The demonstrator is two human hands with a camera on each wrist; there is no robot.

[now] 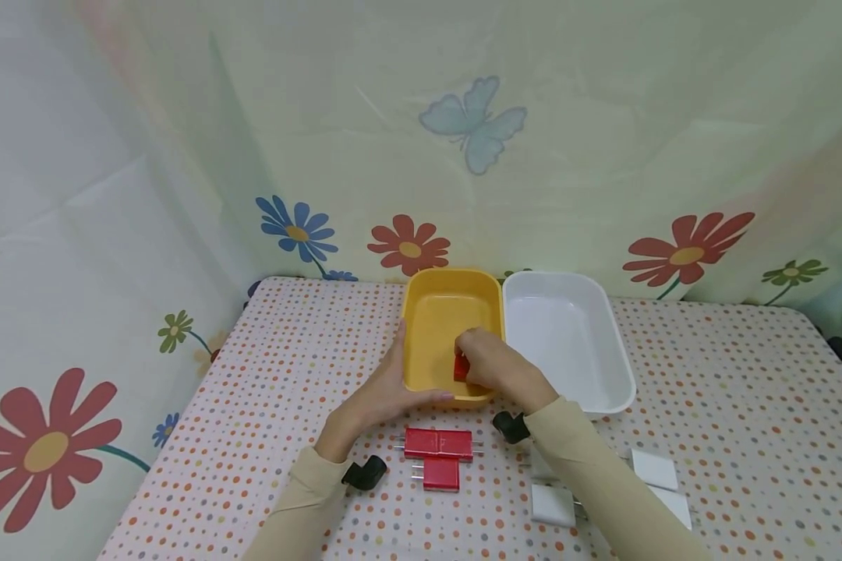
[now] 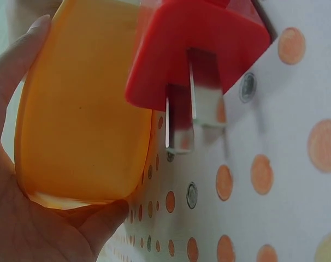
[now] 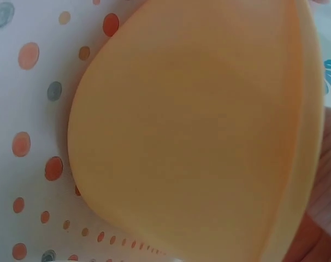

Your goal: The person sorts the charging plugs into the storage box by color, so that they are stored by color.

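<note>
My left hand [image 1: 386,386] grips the near left corner of a yellow plastic bin [image 1: 443,312], its thumb along the front rim and its fingers against the left side. My right hand [image 1: 491,358] reaches into the bin and holds a red charger plug [image 1: 460,368] low over the bottom; the fingers hide part of it. Three more red charger plugs [image 1: 440,474] lie on the table in front of the bin. One of them, a red plug [image 2: 204,43] with two flat metal prongs, looms close in the left wrist view. The right wrist view shows mostly the bin's outer wall [image 3: 187,131].
A white bin [image 1: 568,343] stands against the yellow bin's right side. Several white charger plugs [image 1: 553,505] lie at the front right, partly under the right forearm. A dotted cloth [image 1: 309,351] covers the table, with a flowered curtain [image 1: 568,156] behind it.
</note>
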